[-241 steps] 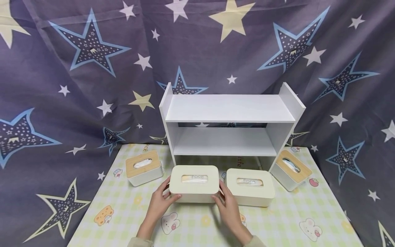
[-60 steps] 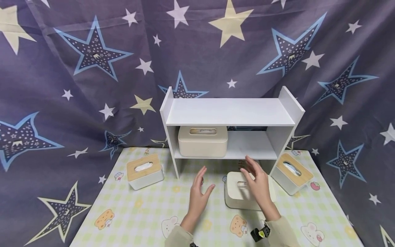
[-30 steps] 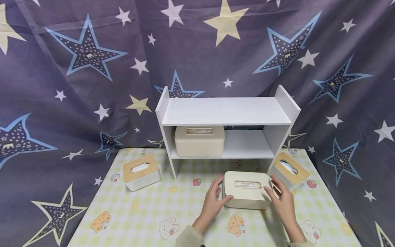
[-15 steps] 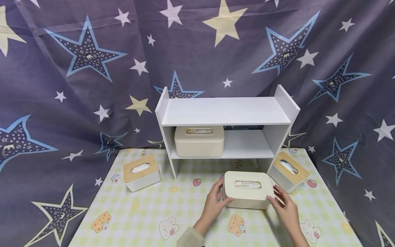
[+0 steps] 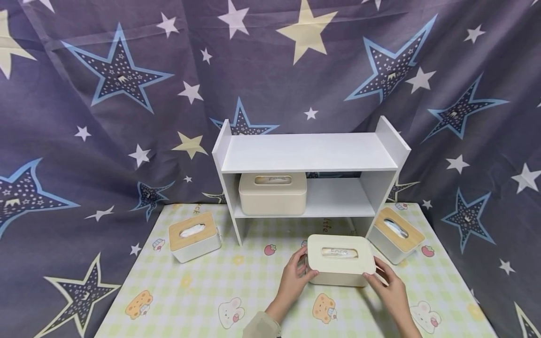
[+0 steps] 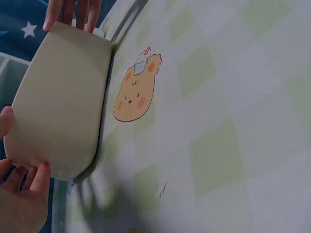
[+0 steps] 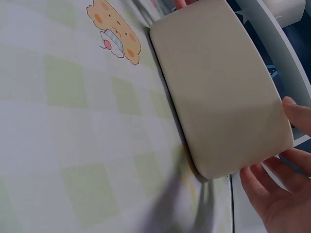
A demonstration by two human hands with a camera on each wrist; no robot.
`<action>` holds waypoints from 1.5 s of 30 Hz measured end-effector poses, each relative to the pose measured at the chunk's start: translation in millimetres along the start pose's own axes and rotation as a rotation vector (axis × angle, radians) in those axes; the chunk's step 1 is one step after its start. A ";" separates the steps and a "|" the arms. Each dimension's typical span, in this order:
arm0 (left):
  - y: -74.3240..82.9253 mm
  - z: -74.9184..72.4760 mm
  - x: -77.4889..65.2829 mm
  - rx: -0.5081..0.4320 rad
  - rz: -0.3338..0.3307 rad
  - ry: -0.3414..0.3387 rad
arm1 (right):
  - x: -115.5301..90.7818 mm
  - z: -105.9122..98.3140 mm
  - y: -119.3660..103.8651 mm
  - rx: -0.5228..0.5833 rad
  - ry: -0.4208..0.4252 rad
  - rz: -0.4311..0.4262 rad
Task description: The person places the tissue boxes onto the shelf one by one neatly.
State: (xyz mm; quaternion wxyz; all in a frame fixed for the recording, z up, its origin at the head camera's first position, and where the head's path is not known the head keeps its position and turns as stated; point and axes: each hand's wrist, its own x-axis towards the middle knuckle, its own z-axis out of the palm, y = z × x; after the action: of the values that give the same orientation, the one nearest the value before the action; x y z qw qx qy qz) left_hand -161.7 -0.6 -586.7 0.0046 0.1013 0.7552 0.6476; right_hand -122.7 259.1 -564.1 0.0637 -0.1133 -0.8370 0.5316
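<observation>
So, curtain [image 5: 270, 70]: dark purple, printed with stars, hung behind everything.
Tabletop [image 5: 253, 281]: green-and-white checks with cartoon animals.
Shelf [image 5: 308, 151]: white, two boards, standing at the back of the tabletop.
Held cream box [image 5: 340, 266]: in front of the shelf's right half, low over the tabletop; cannot tell whether its base touches.
Shelved cream box [image 5: 272, 199]: left half of the lower board.
Left wood-topped box [image 5: 195, 236]: on the tabletop, left of the shelf.
Right wood-topped box [image 5: 394, 241]: just beside the shelf's right side.
Left hand [image 5: 293, 276]: grip holding the held cream box's left end, thumb on the front.
Right hand [image 5: 390, 285]: grip holding its right end likewise.
</observation>
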 end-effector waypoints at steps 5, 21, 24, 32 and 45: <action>-1.1 1.1 0.8 -0.019 0.011 0.005 | 0.6 1.1 -0.5 0.072 -0.016 0.007; 3.6 2.0 -1.3 -0.020 0.033 0.008 | -0.9 3.4 0.9 0.068 0.034 -0.038; 5.6 1.3 -1.2 -0.018 0.047 0.006 | -1.6 2.6 -1.4 0.075 0.041 -0.040; 14.3 -0.9 -1.9 0.028 0.063 -0.003 | -3.3 -0.4 -8.8 0.101 0.067 -0.071; 36.5 -5.6 -1.8 0.029 0.160 0.018 | -9.4 -10.4 -30.3 0.090 0.145 -0.149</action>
State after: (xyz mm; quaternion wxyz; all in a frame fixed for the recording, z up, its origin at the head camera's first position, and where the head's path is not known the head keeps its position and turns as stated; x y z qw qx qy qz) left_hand -155.3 -1.3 -550.3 -0.0552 0.1555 0.7540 0.6358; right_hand -115.0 253.5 -532.1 0.1684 -0.0862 -0.8116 0.5527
